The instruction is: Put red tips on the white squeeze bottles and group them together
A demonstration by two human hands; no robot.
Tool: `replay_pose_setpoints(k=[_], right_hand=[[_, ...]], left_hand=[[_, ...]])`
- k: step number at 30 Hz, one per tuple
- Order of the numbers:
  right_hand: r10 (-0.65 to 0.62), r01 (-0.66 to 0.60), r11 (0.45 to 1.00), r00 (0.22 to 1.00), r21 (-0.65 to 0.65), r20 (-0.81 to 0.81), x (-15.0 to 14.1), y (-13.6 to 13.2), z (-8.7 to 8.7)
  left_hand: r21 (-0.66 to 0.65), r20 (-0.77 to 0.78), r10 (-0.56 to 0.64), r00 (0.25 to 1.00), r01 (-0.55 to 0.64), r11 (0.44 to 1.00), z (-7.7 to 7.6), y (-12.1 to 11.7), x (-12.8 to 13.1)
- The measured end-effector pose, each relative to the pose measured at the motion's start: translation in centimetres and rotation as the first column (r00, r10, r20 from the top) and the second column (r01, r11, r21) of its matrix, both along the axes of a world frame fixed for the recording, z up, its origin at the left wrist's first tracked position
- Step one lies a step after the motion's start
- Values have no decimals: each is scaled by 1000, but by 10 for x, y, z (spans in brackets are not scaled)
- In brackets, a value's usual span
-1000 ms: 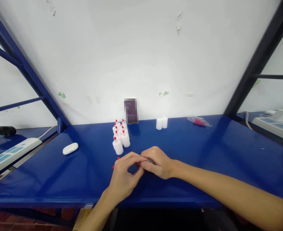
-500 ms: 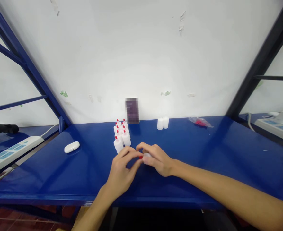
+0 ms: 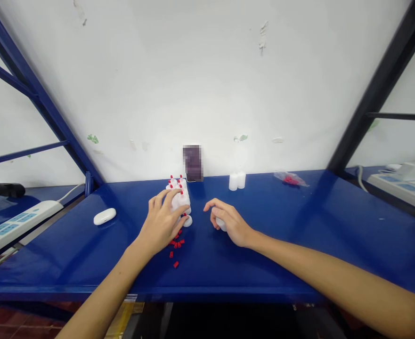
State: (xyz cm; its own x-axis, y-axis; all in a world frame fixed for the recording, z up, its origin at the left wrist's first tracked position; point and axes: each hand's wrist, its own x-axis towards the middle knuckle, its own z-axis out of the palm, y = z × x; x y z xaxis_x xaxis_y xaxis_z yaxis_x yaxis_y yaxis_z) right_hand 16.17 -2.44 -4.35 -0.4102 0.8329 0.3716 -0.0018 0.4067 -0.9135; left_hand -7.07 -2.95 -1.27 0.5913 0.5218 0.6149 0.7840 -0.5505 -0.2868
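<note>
Dial centred on the counter, 12 toward the wall. Listed large to small.

White wall (image 3: 207,70): spans the far side, scuffed, with green flecks.
Blue counter (image 3: 69,263): glossy, carries the work.
Frame posts: blue post (image 3: 48,110) at 10 o'clock; dark post (image 3: 371,92) at 2 o'clock.
Power strips: left strip (image 3: 20,223) at 9 o'clock; right strip (image 3: 408,186) between 2 and 3, partly out of view.
Left hand (image 3: 161,219): between 9 and 10 o'clock, at the near end of the bottle cluster. Fingers spread and bent over the bottles, thumb lower; cannot tell whether its grip has closed on one.
Right hand (image 3: 233,226): just to the 3 o'clock side of centre. Grip curled round a held bottle (image 3: 220,223), white, mostly hidden by the fingers; index finger extended toward 9.
Bottle cluster (image 3: 186,197): at 10 to 11 o'clock, white bodies, red tips, tightly grouped; count obscured by the left hand.
Clear bag (image 3: 299,181): 2 o'clock, red pieces inside.
Pixelated dark rectangle (image 3: 193,162): 11 o'clock, upright near the wall.
Bottle pair (image 3: 233,182): 1 o'clock, white, side by side.
White oval case (image 3: 104,216): 9 o'clock.
Loose red caps (image 3: 175,245): between 8 and 9, scattered just nearer than the cluster.
</note>
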Motion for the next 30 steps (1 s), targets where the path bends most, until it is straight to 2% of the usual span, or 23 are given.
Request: replay_pose_setpoints(k=[3, 6, 8, 11, 14, 18, 20, 22, 27, 30], right_hand=[[-16, 15, 1000, 998, 22, 61, 1, -1, 2], [-47, 7, 990, 961, 144, 274, 1, -5, 6], [-108, -38, 955, 880, 295, 463, -1, -9, 10], [-258, -141, 861, 706, 488, 660, -7, -16, 14], [-368, -194, 811, 565, 552, 739, -15, -20, 17], [-432, -168, 811, 474, 561, 767, -21, -18, 17], [-430, -145, 823, 473, 549, 769, -19, -14, 17], [-404, -119, 840, 516, 530, 756, -15, -11, 15], [-255, -70, 900, 717, 431, 649, -2, -7, 13], [-176, -67, 924, 799, 376, 575, 2, -7, 13]], left_hand=[[37, 156, 34, 987, -40, 999, -2, -9, -4], [-105, 278, 62, 959, -34, 994, -5, -24, -14], [-264, 300, 111, 948, -29, 964, -8, -32, -22], [-470, 285, 216, 934, -60, 881, -13, -37, -36], [-588, 273, 276, 922, -67, 806, -18, -36, -45], [-644, 276, 251, 928, -15, 765, -23, -37, -49], [-635, 279, 187, 942, 35, 772, -24, -38, -49], [-612, 282, 121, 952, 82, 786, -25, -39, -50], [-603, 250, 62, 966, 106, 791, -25, -40, -52], [-607, 236, 61, 970, 98, 788, -26, -39, -51]])
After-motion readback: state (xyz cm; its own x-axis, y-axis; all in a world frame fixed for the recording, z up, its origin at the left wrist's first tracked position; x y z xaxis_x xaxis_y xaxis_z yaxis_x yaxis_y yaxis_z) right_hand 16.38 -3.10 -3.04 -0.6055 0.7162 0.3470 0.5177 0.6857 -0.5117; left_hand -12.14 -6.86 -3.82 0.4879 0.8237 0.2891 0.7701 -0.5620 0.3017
